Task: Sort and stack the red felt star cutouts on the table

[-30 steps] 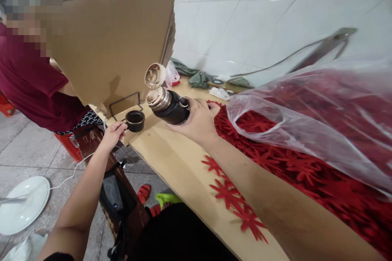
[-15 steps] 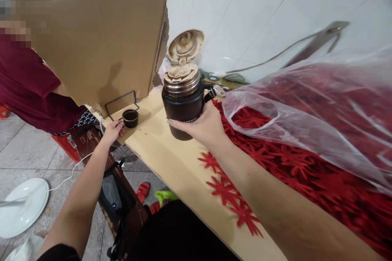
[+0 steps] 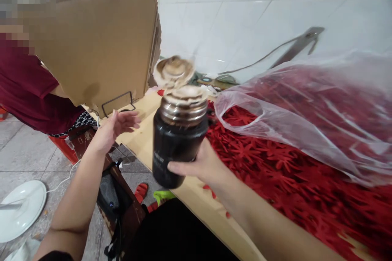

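One open left hand (image 3: 115,127), right hand (image 3: 202,162) gripping flask (image 3: 176,138), near table edge (image 3: 141,156).

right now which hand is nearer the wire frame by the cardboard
Left. The left hand is open just this side of the wire frame; the right hand is farther off, gripping the black flask.

Left hand (image 3: 114,129) open, right hand (image 3: 200,164) gripping.
Left fingers (image 3: 129,119) extended, wrist (image 3: 100,138) behind them; right thumb (image 3: 180,168) out, other right fingers hidden.
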Tool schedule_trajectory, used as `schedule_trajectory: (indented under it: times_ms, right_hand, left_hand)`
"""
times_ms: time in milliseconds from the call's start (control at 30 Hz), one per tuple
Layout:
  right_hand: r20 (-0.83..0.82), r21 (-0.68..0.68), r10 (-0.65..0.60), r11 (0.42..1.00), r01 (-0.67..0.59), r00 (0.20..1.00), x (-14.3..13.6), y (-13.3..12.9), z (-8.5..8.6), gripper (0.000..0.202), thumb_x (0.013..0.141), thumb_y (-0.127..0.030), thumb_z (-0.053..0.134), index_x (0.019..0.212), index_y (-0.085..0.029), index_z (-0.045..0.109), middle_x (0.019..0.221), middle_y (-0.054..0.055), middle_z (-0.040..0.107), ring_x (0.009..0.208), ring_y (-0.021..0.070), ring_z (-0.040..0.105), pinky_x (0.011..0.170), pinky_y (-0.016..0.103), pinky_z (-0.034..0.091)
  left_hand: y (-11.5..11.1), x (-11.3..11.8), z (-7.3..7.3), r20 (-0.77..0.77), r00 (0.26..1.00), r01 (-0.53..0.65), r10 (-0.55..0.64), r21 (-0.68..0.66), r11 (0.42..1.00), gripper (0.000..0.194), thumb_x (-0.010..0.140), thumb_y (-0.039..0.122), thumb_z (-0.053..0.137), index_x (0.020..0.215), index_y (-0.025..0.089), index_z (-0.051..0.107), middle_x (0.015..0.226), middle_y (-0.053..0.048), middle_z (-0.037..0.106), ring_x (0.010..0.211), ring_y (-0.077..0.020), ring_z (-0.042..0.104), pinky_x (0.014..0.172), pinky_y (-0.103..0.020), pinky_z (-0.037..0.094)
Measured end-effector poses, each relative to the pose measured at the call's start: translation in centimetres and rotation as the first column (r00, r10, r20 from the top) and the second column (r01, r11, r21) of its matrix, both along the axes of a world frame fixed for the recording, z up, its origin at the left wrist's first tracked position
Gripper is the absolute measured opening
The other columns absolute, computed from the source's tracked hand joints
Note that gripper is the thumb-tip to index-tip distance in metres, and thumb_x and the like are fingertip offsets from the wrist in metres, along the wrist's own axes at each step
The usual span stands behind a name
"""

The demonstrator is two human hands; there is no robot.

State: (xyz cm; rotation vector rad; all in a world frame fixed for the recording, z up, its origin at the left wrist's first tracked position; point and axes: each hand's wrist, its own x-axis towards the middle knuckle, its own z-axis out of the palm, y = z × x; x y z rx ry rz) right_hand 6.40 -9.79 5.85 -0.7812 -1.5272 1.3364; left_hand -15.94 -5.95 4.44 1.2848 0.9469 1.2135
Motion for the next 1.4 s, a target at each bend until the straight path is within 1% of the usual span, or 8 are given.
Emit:
schedule_trajectory:
  times_ms: [167,400,467,567,667,800,1133,1400]
  right_hand:
    - [-0.193,-0.142,0.359,0.911,-0.388,0.913,-2.8,-5.0,-1.7,0.055,0.049,-0.025,0.08,0.1,-0.019,0.06,0.098,0.004,0.065,0.091,0.0202,0.06,0.088,0.036,0.047]
    - [-0.326,-0.328,0.332,0.839,-0.435,0.885,-2.2,-8.9,-6.3,0.081,0.042,-0.022,0.083,0.116,-0.017,0.052,0.115,0.008,0.059,0.112,0.0239,0.051,0.099,0.039,0.036]
    - [-0.343,-0.38,0.289,0.828,-0.413,0.894,-1.5,-9.4,-7.7,0.079,0.043,-0.02,0.082,0.115,-0.016,0.051,0.112,0.009,0.061,0.107,0.0235,0.054,0.098,0.04,0.037]
    - [-0.36,-0.435,0.178,0.837,-0.333,0.916,-1.1,-10.1,-9.6,0.076,0.043,-0.022,0.082,0.112,-0.016,0.05,0.107,0.008,0.062,0.104,0.0235,0.056,0.096,0.041,0.038]
    - [-0.357,-0.479,0.125,0.826,-0.296,0.926,-1.2,-11.1,-10.9,0.072,0.044,-0.028,0.082,0.108,-0.018,0.05,0.099,0.007,0.064,0.097,0.0239,0.059,0.092,0.042,0.041]
    - [-0.415,-0.494,0.143,0.794,-0.355,0.898,-1.5,-12.6,-11.9,0.079,0.038,-0.029,0.084,0.109,-0.021,0.05,0.102,0.007,0.064,0.098,0.0263,0.059,0.09,0.042,0.042]
    - [-0.295,-0.47,0.184,0.826,-0.311,0.937,-2.7,-13.8,-13.6,0.078,0.034,-0.029,0.083,0.106,-0.021,0.054,0.104,0.008,0.063,0.1,0.0299,0.057,0.089,0.043,0.043]
    - [-0.282,-0.458,0.155,0.845,-0.275,0.947,-1.7,-12.1,-8.9,0.063,0.042,-0.028,0.077,0.097,-0.021,0.048,0.091,0.008,0.066,0.084,0.027,0.063,0.08,0.044,0.049]
  left_hand:
    - [-0.1,4.6,2.1,0.182,0.918,0.362,-0.354,-0.013,0.932,0.073,0.076,0.069,0.025,0.116,0.016,0.053,0.104,-0.015,0.064,0.105,-0.0288,0.056,0.086,-0.044,0.043]
    - [-3.3,6.2,4.5,-0.055,0.547,0.837,-0.835,0.02,0.547,0.057,0.084,0.055,0.029,0.104,0.015,0.064,0.106,-0.015,0.066,0.099,-0.0275,0.061,0.088,-0.042,0.044]
    - [-4.1,6.5,5.3,-0.352,0.466,0.862,-0.812,-0.025,0.506,0.041,0.085,0.041,0.04,0.108,0.016,0.062,0.112,-0.014,0.063,0.103,-0.0241,0.059,0.09,-0.037,0.043]
    - [-4.7,7.5,5.1,-0.735,0.407,0.761,-0.542,-0.055,0.646,0.034,0.086,0.031,0.039,0.111,0.02,0.061,0.114,-0.009,0.063,0.105,-0.0202,0.058,0.094,-0.035,0.042]
    - [-5.3,8.6,3.6,-0.846,0.371,0.696,-0.382,-0.019,0.718,0.034,0.087,0.027,0.035,0.11,0.019,0.061,0.112,-0.009,0.064,0.104,-0.0198,0.059,0.093,-0.036,0.043]
    - [-6.6,8.8,1.9,-0.814,0.311,0.775,-0.491,-0.082,0.627,0.036,0.088,0.021,0.03,0.11,0.016,0.059,0.109,-0.01,0.066,0.099,-0.0162,0.061,0.089,-0.031,0.046]
    - [-9.2,7.3,1.0,-0.781,0.457,0.688,-0.426,0.007,0.726,0.034,0.084,0.014,0.034,0.104,0.015,0.061,0.108,-0.01,0.066,0.101,-0.017,0.061,0.09,-0.033,0.046]
    - [-7.4,6.4,1.2,-0.447,0.868,0.365,-0.217,0.277,0.889,0.06,0.089,0.047,0.012,0.112,0.018,0.059,0.12,-0.011,0.059,0.115,-0.0206,0.051,0.102,-0.041,0.036]
